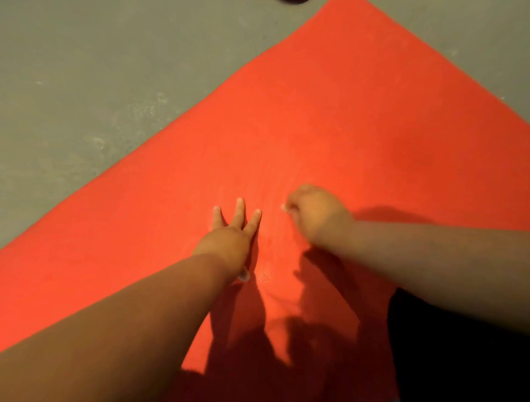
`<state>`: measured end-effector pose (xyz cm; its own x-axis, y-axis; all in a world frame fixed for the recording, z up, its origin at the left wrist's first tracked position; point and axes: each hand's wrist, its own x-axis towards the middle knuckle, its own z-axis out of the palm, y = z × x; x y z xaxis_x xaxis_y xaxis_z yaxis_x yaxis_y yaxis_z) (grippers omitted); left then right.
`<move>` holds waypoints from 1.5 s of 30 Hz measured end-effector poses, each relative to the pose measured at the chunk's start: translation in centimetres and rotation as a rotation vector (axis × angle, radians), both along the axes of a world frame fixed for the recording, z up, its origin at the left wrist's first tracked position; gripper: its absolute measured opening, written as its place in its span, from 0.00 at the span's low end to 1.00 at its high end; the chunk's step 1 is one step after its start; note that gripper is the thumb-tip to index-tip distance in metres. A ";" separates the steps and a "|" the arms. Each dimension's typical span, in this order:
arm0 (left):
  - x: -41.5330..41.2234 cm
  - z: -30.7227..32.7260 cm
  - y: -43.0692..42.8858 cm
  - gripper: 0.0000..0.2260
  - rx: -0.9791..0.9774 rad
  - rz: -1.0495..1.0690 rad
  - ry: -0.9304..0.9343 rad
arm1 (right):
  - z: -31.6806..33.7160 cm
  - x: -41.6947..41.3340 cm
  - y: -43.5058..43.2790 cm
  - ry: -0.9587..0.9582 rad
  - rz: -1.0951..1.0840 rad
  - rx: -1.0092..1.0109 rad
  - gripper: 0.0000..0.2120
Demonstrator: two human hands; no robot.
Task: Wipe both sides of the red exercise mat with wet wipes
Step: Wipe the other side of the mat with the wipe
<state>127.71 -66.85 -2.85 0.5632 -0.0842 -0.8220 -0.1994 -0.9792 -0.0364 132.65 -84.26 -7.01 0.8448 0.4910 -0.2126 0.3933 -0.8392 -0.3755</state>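
A view from above, looking down at a person's two bare arms reaching over a mat on the floor.

A grey floor [71,86], mottled with pale scuffs, fills the frame from 9 to 11 o'clock and shows again in a wedge at 1 o'clock. At the top edge, near 12 o'clock, a sliver of a dark object [292,1] lies on the floor; it is too cropped to identify.

The red exercise mat [329,114] lies flat on the floor and is turned at a slant. One corner points towards 12 o'clock, and its left edge runs down to 8 o'clock.

The left forearm [114,330] enters from 7 o'clock. The left hand [229,238] rests palm down on the mat, just below the centre of the frame. Its fingers [239,212] are straight and spread, pointing towards 12 o'clock.

Just beside it, at its 3 o'clock, the right hand [315,215] sits on the mat with its fingers curled in a closed fist. A tiny pale speck shows at the fist's left edge. It is too small to tell whether this is a nail or a wipe, and whatever the fist may hold is hidden.

The right forearm [430,249] comes in from 4 o'clock. Shadows [252,344] of the arms fall on the mat towards 6 o'clock. A black patch [459,358] covers the mat at 5 o'clock.
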 end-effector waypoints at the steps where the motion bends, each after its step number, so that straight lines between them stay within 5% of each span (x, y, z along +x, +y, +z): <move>1: 0.0 -0.1 0.1 0.55 0.002 -0.008 -0.006 | 0.0 -2.9 1.0 0.075 0.150 0.065 0.11; 3: 0.0 -0.2 0.0 0.56 0.005 0.001 -0.002 | 0.9 -6.7 1.1 0.210 0.414 0.106 0.05; 5: 0.2 -0.4 -0.1 0.56 0.016 -0.003 -0.004 | 0.6 -6.0 -0.2 0.145 0.503 0.151 0.02; 8: 0.1 -0.3 -0.1 0.57 0.012 0.018 -0.008 | 0.4 0.2 -2.8 -0.085 0.086 0.032 0.05; 10: -0.2 -0.4 0.1 0.57 0.005 0.032 -0.022 | 0.6 3.5 -5.7 -0.068 -0.235 -0.034 0.08; 12: -0.3 -0.5 0.3 0.57 -0.005 0.039 -0.036 | 0.8 3.0 -5.7 -0.039 -0.317 -0.117 0.09; 19: -0.8 -0.8 0.2 0.58 -0.004 0.041 -0.093 | 3.5 -10.4 -3.2 0.247 0.544 -0.027 0.11; 22: -0.8 -0.4 -0.4 0.57 0.042 0.033 -0.090 | 1.7 -5.2 -5.4 0.035 0.264 -0.042 0.07; 25: -1.4 -0.5 -1.4 0.56 0.043 0.050 -0.076 | 1.1 0.5 -9.3 -0.020 -0.133 -0.176 0.11; 27: -2.6 -0.5 -2.1 0.55 0.037 0.066 -0.048 | 1.4 0.2 -9.7 -0.035 -0.206 -0.206 0.11; 34: -5.3 -0.2 -3.5 0.56 0.035 0.072 -0.058 | 2.5 -15.0 -5.3 0.280 0.577 -0.046 0.13; 40: -8.9 -0.4 -4.9 0.55 0.000 0.076 -0.038 | 1.6 -6.2 -13.2 0.029 -0.175 -0.178 0.08; 43: -9.4 -0.3 -4.9 0.54 -0.010 0.071 -0.078 | 1.6 -6.8 -13.2 0.033 -0.246 -0.196 0.09; 45: -9.4 -0.3 -4.9 0.55 -0.029 0.092 -0.118 | 1.4 -9.9 -10.3 0.086 -0.108 -0.091 0.10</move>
<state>118.32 -71.76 -3.19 0.6619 -0.0506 -0.7479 -0.1051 -0.9941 -0.0257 122.75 -94.57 -5.65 0.8683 0.3737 -0.3262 0.2685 -0.9070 -0.3245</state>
